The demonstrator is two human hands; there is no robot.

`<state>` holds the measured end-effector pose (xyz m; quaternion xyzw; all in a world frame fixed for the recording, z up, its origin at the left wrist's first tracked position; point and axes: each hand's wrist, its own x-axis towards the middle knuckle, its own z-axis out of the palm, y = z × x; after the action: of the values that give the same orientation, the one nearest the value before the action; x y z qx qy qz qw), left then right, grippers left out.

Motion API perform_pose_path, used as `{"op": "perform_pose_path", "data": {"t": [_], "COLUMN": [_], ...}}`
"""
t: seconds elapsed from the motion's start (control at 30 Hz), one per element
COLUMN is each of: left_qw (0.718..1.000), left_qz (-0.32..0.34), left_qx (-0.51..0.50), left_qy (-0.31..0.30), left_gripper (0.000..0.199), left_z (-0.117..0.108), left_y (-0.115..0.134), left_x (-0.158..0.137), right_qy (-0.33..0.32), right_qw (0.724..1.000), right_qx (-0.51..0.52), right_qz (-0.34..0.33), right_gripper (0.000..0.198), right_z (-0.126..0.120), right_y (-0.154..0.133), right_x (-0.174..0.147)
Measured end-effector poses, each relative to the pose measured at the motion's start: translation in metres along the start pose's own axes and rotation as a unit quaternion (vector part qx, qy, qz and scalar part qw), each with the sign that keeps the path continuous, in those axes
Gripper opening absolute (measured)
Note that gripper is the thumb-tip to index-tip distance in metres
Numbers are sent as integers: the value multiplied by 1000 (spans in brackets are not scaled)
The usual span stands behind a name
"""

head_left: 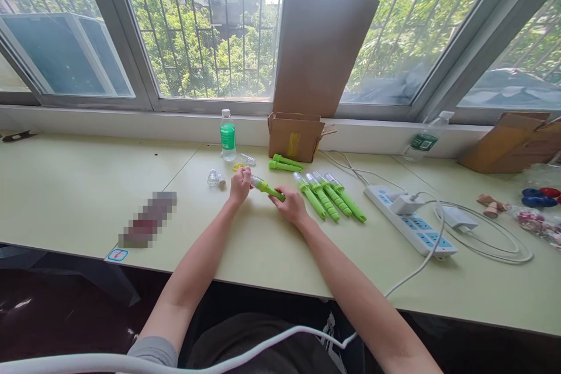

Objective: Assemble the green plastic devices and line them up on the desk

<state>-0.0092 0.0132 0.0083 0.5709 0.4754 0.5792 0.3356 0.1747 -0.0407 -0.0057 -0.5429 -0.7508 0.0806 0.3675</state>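
Barred windows (197, 41) with green trees behind them stand along the back, and before them runs a pale yellow-green table (65, 187). Near the middle of this table, just above its surface, one green handle with a clear top (266, 187) is held between two bare hands. The left hand (240, 186) grasps the clear end with its fingers, and the right hand (289, 205) grasps the green end. To the right of the hands, several green handles with clear tops (323, 196) lie side by side, and two plain green handles (284, 165) lie close to a cardboard carton (293, 139) with yellow tape. Left of the carton stands an upright plastic bottle (228, 143); its label is green with white print, too small to read. Another bottle (423, 143), near the window sill at right, bears a dark green label with a pale square, whose words are also not legible. Some small clear plastic parts (214, 178) and a yellow ring (238, 167) are near the left hand. At the front edge, a blue-bordered sticker (117, 255) shows a red mark, next to a pixelated item (146, 223). Farther right lies a white power strip (409, 222) with blue socket faces and a plugged white adapter (405, 204).
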Motion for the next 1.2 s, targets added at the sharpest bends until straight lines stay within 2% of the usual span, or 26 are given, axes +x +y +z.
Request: {"op": "perform_pose_path", "data": {"t": [0.27,0.43,0.7,0.93,1.13,1.2], "left_qw": [998,996,992,972,960,958], "left_qz": [-21,-27,-59,-119,-155,-159], "left_qx": [-53,-79,-110,-205,-230,-236], "left_qy": [-19,-5,3,-11,-40,-44], "left_gripper": [31,34,52,62,63,63], "left_z": [3,3,4,5,3,3], "left_y": [1,4,10,14,14,13], "left_x": [2,0,-3,-2,-3,-3], "right_qy": [-10,-1,14,5,0,3], "right_qw": [1000,1000,1000,999,1000,1000], "right_qx": [-22,18,-7,-37,-4,1], "right_qz": [-1,1,8,-2,6,13], "right_gripper": [23,41,26,28,42,37], "right_z": [-1,1,1,0,4,4], "right_y": [-3,0,0,-1,2,3], "right_x": [-2,-1,0,0,0,0]}}
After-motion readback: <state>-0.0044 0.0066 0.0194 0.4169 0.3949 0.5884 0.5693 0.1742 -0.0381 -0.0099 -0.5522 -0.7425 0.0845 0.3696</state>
